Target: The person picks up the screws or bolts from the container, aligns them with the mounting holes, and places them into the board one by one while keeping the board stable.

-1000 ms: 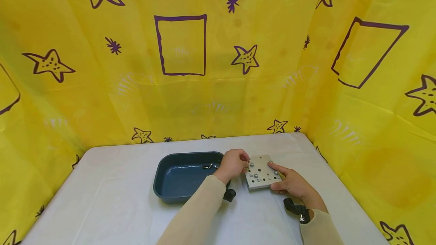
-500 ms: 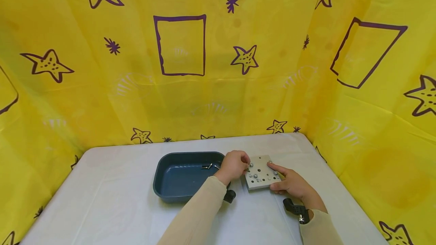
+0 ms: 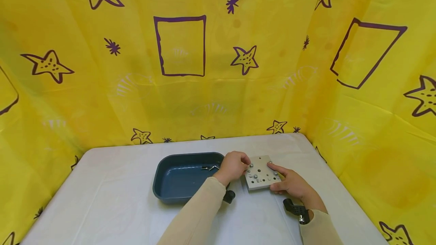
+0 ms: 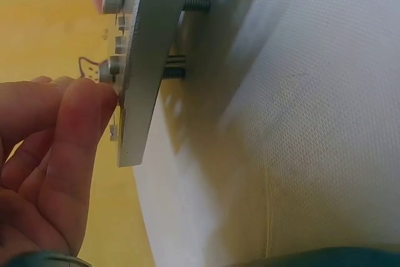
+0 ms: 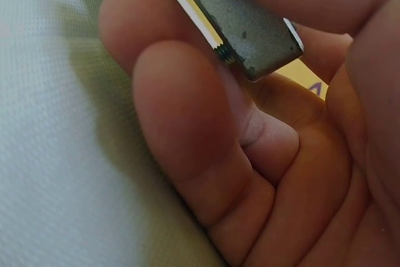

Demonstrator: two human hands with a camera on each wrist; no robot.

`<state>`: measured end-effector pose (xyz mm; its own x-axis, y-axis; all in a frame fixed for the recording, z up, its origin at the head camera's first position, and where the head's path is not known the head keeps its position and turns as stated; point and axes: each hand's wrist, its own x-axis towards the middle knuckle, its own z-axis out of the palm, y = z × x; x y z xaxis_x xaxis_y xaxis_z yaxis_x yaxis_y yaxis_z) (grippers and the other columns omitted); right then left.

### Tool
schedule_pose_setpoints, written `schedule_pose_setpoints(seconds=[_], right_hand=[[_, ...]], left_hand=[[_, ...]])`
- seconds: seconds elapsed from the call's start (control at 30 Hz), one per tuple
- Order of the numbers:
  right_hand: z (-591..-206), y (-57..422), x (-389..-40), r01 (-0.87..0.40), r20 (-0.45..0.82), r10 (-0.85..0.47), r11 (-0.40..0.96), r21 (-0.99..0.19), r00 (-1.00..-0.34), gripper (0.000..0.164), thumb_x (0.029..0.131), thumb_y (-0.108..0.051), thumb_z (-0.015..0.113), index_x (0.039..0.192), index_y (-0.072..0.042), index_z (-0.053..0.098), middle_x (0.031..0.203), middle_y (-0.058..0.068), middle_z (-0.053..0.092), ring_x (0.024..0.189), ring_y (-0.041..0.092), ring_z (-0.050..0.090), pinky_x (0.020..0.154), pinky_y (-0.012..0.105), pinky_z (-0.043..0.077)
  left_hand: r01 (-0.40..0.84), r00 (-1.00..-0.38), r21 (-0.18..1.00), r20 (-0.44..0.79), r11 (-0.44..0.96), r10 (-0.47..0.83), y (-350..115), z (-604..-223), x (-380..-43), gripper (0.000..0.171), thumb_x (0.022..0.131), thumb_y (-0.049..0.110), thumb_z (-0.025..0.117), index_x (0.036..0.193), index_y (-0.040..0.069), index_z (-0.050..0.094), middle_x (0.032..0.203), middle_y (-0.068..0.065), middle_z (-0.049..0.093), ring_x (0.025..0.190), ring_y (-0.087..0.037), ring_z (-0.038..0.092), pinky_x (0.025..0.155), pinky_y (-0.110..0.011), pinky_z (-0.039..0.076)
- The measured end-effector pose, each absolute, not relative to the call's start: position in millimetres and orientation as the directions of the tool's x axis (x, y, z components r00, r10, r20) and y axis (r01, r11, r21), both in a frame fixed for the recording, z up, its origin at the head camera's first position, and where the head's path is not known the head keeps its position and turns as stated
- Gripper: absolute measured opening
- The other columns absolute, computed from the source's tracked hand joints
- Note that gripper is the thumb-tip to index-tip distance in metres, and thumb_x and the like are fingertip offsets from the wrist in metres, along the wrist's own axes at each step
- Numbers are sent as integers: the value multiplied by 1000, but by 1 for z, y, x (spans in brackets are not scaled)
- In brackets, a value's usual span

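A silver metal plate with several holes and bolts is held tilted above the white table. My right hand grips its right edge, thumb on the near side and a finger on the top face. Curled fingers show below the plate's corner in the right wrist view. At the left edge, my left hand pinches with thumb and finger beside a bolt; the fingertips hide most of what they pinch. Threaded bolt ends stick out of the plate's underside, above the cloth.
A dark blue tray stands left of the plate, partly behind my left forearm. Several small metal bolts lie at its right end. White cloth covers the table, and a yellow patterned curtain encloses the back and sides.
My left fingers shift very slightly at the plate's left edge. The plate, the tray and my right hand's grip look the same.
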<state>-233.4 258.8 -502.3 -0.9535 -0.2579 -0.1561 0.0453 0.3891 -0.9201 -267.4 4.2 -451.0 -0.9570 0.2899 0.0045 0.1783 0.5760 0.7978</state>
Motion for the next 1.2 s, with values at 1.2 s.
schedule_pose_setpoints(seconds=[1.2], right_hand=[[-501,256,-233,61,-170,-199,459,-886,-965,86,72,-28,89,149,-25,49,117,15,57,73,26,62,67,34,49]], left_hand=[[41,-957,816,-134,577,258,-101,-474,-243,51,77,4,83,125,19,71,132,-9,59,107,-28,51,92,-47,45]])
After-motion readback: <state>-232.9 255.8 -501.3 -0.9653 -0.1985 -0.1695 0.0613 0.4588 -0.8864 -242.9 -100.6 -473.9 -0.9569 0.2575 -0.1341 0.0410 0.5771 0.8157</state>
